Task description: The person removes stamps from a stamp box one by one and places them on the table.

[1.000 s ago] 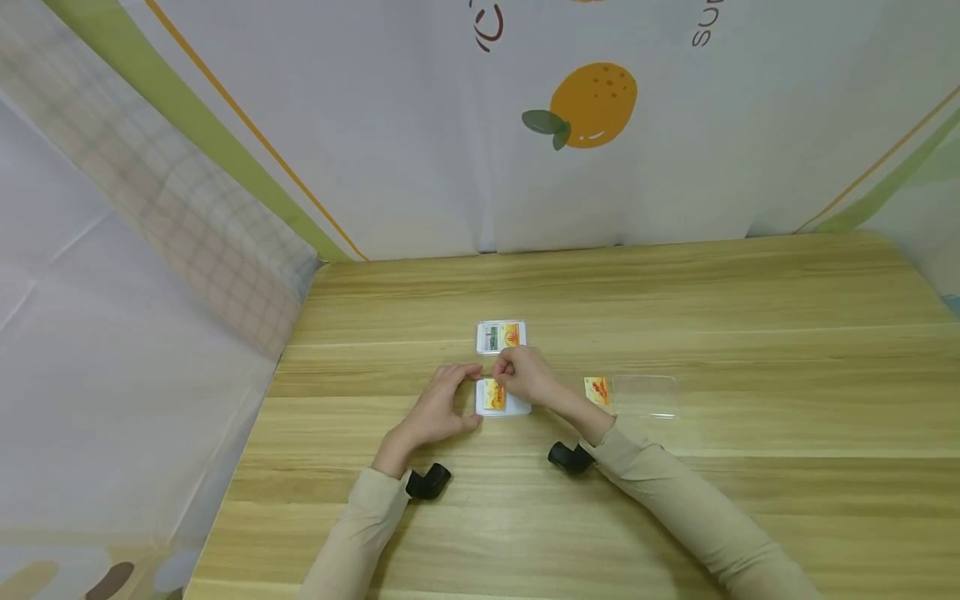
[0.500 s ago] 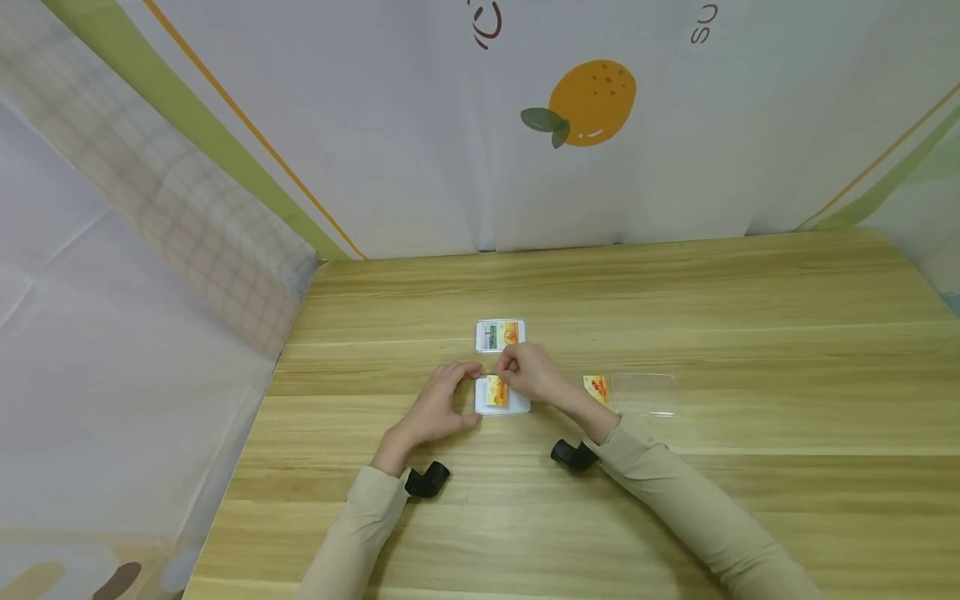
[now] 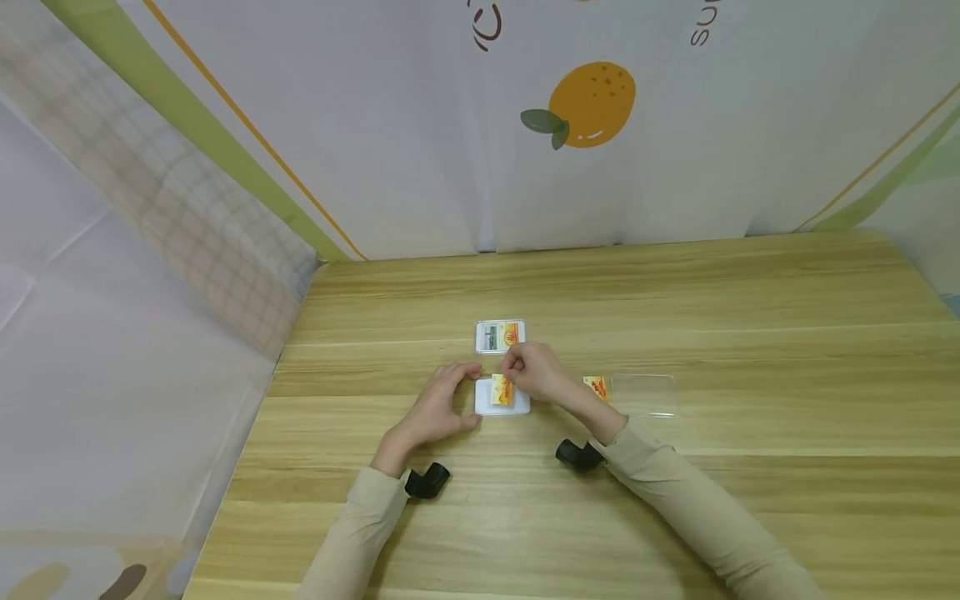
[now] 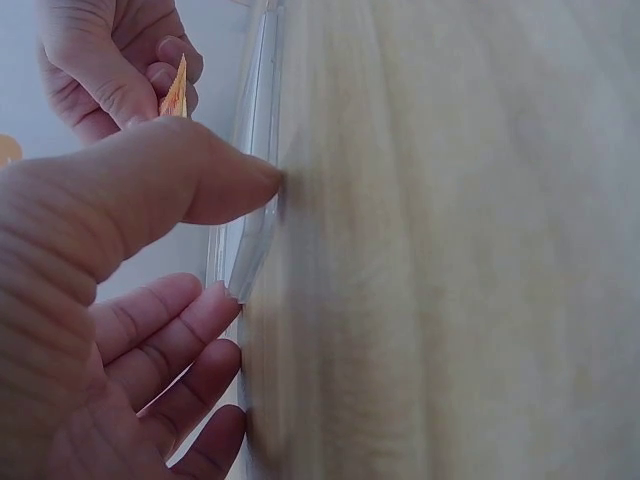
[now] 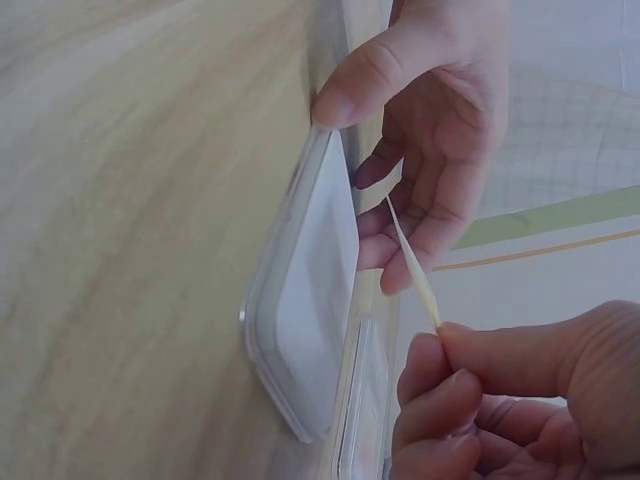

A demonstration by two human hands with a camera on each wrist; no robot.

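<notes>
My right hand (image 3: pixel 535 372) pinches a small yellow-orange stamp-like slip (image 3: pixel 501 390) by its edge, between thumb and index finger. In the right wrist view the slip (image 5: pixel 412 262) shows nearly edge-on, raised above a flat white-lined clear case (image 5: pixel 310 290). My left hand (image 3: pixel 435 406) grips that case (image 3: pixel 483 407) at its left end, thumb on the near edge and fingertips at the far edge. In the left wrist view the left thumb (image 4: pixel 225 185) presses the case's side.
Beyond the gripped case lies a second clear case (image 3: pixel 501 337) holding small printed pieces. To the right, another orange printed slip (image 3: pixel 596 387) lies beside a transparent lid (image 3: pixel 645 394). Black camera mounts (image 3: pixel 428 481) hang at both wrists over the wooden table (image 3: pixel 712 292).
My right hand has shifted slightly right, drawing the slip rightward over the white-lined case. My left hand has kept its place on the case.
</notes>
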